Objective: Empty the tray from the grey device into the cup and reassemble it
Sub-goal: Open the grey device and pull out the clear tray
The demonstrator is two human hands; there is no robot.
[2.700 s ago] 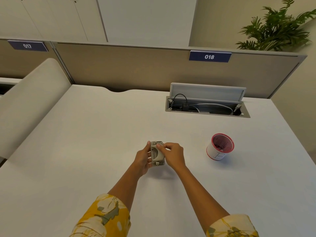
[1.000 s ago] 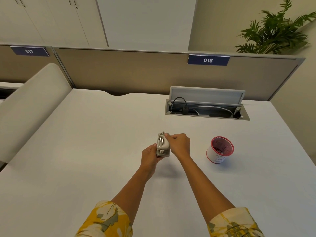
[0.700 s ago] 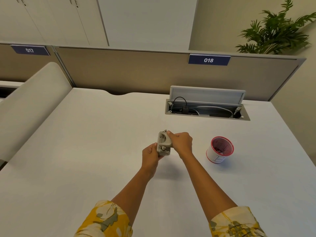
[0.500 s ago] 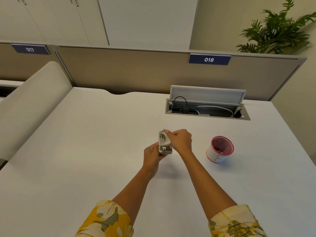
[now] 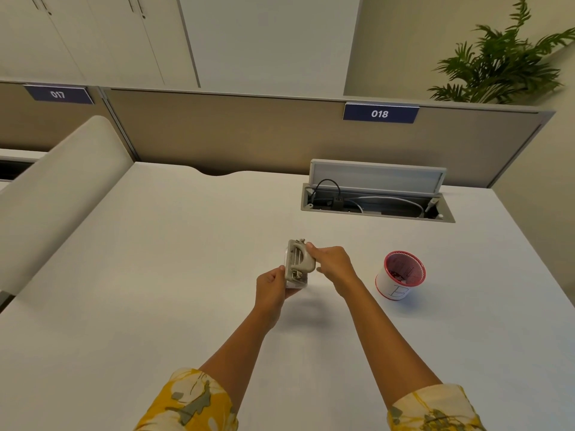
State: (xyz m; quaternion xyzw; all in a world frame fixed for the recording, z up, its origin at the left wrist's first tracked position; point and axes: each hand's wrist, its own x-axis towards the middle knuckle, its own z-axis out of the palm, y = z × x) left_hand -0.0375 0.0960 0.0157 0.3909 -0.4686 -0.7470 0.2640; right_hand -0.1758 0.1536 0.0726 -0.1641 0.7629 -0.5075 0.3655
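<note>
I hold the grey device (image 5: 297, 264), a small hole punch, above the middle of the white desk. My left hand (image 5: 272, 286) grips its near end and underside. My right hand (image 5: 331, 264) pinches its far right side with fingertips on the lever. A pale tray shows along the device's left edge; whether it is fully seated I cannot tell. The cup (image 5: 400, 279), white with a red rim and inside, stands upright on the desk to the right, about a hand's width from my right hand, with dark bits at its bottom.
An open cable hatch (image 5: 376, 206) with its lid raised and cords inside lies at the back right of the desk (image 5: 155, 275). A brown partition (image 5: 249, 135) runs along the back. A pale padded chair back (image 5: 53, 188) stands to the left.
Both hands have lifted the device slightly and shifted it away from me and rightward. It has been turned in my grip. The cup has not moved.
</note>
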